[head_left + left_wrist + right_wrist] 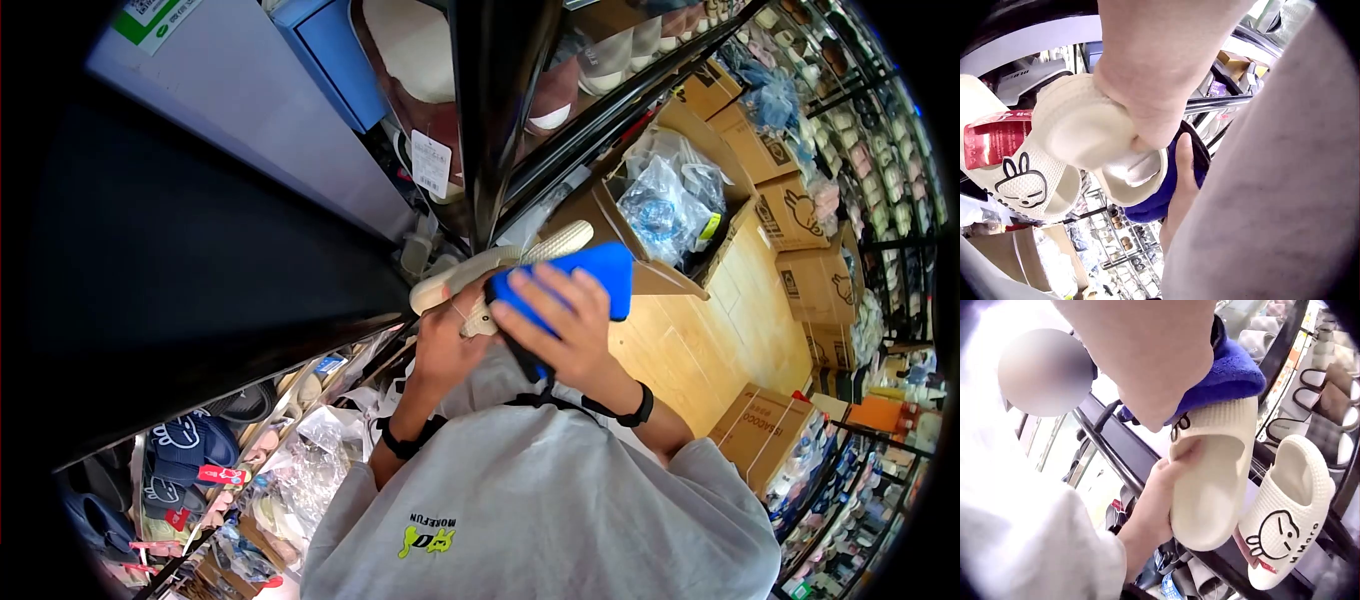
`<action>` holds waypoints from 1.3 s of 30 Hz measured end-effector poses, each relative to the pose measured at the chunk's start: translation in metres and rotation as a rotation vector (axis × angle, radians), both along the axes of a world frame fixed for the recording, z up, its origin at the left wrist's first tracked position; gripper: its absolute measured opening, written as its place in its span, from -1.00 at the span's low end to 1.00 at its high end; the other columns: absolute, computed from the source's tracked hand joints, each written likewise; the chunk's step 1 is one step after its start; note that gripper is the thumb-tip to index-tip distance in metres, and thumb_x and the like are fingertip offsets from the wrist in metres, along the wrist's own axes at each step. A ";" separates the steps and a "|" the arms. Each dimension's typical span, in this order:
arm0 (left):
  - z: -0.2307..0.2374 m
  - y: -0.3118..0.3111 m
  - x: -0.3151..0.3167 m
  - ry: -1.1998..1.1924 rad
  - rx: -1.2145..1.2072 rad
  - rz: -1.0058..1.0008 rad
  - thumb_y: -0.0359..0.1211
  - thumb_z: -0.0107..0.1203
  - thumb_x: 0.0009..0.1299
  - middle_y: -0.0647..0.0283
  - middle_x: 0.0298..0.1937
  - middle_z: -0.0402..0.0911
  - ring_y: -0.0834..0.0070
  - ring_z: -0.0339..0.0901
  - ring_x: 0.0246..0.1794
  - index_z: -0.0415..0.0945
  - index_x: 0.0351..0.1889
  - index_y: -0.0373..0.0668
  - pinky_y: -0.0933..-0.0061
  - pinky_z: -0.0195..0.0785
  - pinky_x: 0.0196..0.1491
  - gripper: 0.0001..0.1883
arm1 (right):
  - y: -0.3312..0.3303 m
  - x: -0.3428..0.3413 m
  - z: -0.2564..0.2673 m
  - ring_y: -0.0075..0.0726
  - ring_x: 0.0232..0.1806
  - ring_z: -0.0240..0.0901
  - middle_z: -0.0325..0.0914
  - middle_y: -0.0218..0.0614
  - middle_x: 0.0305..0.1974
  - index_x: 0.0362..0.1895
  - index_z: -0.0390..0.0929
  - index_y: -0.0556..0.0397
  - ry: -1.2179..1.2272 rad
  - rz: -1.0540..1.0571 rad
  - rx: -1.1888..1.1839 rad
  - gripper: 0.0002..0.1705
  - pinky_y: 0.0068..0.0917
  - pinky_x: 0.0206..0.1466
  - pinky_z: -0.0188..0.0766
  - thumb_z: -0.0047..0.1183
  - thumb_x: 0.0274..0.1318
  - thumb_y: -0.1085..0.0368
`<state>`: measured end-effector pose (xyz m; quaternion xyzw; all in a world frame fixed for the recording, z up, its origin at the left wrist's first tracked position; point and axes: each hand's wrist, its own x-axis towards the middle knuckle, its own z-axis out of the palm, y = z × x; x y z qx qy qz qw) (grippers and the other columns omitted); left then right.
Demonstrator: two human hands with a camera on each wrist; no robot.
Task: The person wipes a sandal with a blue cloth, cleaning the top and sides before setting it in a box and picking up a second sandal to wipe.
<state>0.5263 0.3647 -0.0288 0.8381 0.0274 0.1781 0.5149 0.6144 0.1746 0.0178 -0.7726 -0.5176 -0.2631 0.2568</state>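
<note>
A cream slipper (1210,494) is gripped by the left hand (449,343), whose thumb reaches into its foot opening in the right wrist view. The right hand (560,325) holds a fuzzy blue pad (610,272) with a black side, its fingers spread across it. In the right wrist view the blue pad (1229,378) lies against the slipper's upper near the toe. Beside it is a second cream slipper (1288,515) with a rabbit face drawn on it; the left wrist view shows a red tag (997,140) on this one.
A black rack post (490,120) stands just beyond the hands. An open carton (725,235) with plastic-wrapped goods sits on the wooden floor (740,310), right of the hands. Stacked cartons (795,210) and shelves of shoes line the right side; dark slippers (190,440) are at lower left.
</note>
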 end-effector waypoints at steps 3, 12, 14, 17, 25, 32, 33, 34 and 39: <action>0.002 0.004 0.003 -0.044 0.033 -0.017 -0.57 0.28 0.21 -0.17 0.22 0.74 -0.13 0.72 0.21 0.51 0.51 -0.14 0.07 0.59 0.27 -0.21 | 0.001 0.002 0.002 -0.20 0.40 0.57 0.64 -0.34 0.40 0.32 0.74 -0.26 -0.124 0.124 -0.097 -0.51 -0.10 0.52 0.26 0.12 0.34 0.22; -0.002 0.001 0.000 -0.028 0.061 0.039 -0.57 0.28 0.20 -0.10 0.06 0.80 -0.04 0.81 0.01 0.57 0.46 -0.12 0.14 0.69 0.08 -0.25 | 0.004 0.015 -0.001 0.06 0.35 0.58 0.67 -0.23 0.35 0.28 0.77 -0.25 0.087 -0.076 0.172 -0.46 0.04 0.46 0.34 0.41 0.19 0.08; -0.002 0.002 -0.001 0.005 0.087 0.047 -0.55 0.29 0.20 -0.10 0.06 0.81 -0.05 0.80 0.03 0.58 0.45 -0.11 0.12 0.68 0.11 -0.26 | 0.001 0.008 -0.003 -0.07 0.40 0.56 0.66 -0.30 0.38 0.32 0.74 -0.26 -0.037 0.050 -0.025 -0.53 -0.07 0.48 0.31 0.10 0.38 0.18; -0.001 0.003 -0.003 0.006 0.034 0.049 -0.54 0.29 0.19 -0.09 0.07 0.81 -0.08 0.78 0.09 0.57 0.45 -0.11 0.07 0.62 0.24 -0.26 | 0.001 0.013 -0.002 -0.12 0.40 0.56 0.65 -0.33 0.39 0.31 0.74 -0.25 -0.146 0.145 -0.084 -0.54 -0.07 0.50 0.30 0.08 0.39 0.17; 0.002 0.003 -0.002 -0.005 0.062 0.070 -0.55 0.28 0.19 -0.04 0.10 0.81 -0.05 0.77 0.13 0.56 0.48 -0.02 0.01 0.54 0.37 -0.22 | 0.007 0.021 -0.001 0.00 0.38 0.57 0.66 -0.26 0.37 0.28 0.76 -0.28 0.138 -0.006 0.197 -0.49 0.06 0.49 0.31 0.38 0.21 0.11; 0.009 0.006 -0.002 -0.032 0.063 0.053 -0.57 0.27 0.18 -0.08 0.11 0.80 -0.08 0.78 0.10 0.56 0.48 -0.07 0.09 0.61 0.24 -0.22 | -0.005 0.026 -0.005 -0.21 0.40 0.57 0.65 -0.38 0.38 0.30 0.72 -0.30 -0.091 0.187 -0.025 -0.57 -0.11 0.58 0.21 0.12 0.41 0.16; 0.004 0.007 -0.004 -0.001 0.022 0.054 -0.58 0.28 0.17 -0.09 0.09 0.80 -0.08 0.77 0.10 0.56 0.48 -0.10 0.09 0.62 0.20 -0.22 | -0.005 0.029 -0.003 -0.15 0.38 0.57 0.66 -0.36 0.37 0.27 0.75 -0.32 -0.013 0.139 0.038 -0.58 -0.06 0.55 0.25 0.22 0.35 0.13; 0.005 0.007 -0.002 -0.005 0.024 0.057 -0.58 0.28 0.17 -0.09 0.09 0.80 -0.08 0.77 0.10 0.56 0.48 -0.10 0.09 0.62 0.20 -0.22 | -0.001 0.029 -0.002 -0.11 0.37 0.58 0.67 -0.33 0.36 0.24 0.77 -0.35 0.068 0.091 0.152 -0.55 -0.02 0.52 0.29 0.33 0.24 0.13; 0.010 0.005 0.005 -0.044 0.004 0.060 -0.60 0.24 0.17 -0.12 0.11 0.79 -0.08 0.76 0.14 0.55 0.49 -0.11 0.09 0.57 0.31 -0.20 | -0.001 0.015 -0.015 -0.13 0.39 0.57 0.70 -0.35 0.34 0.25 0.77 -0.37 -0.088 0.092 0.043 -0.53 -0.07 0.54 0.26 0.33 0.23 0.14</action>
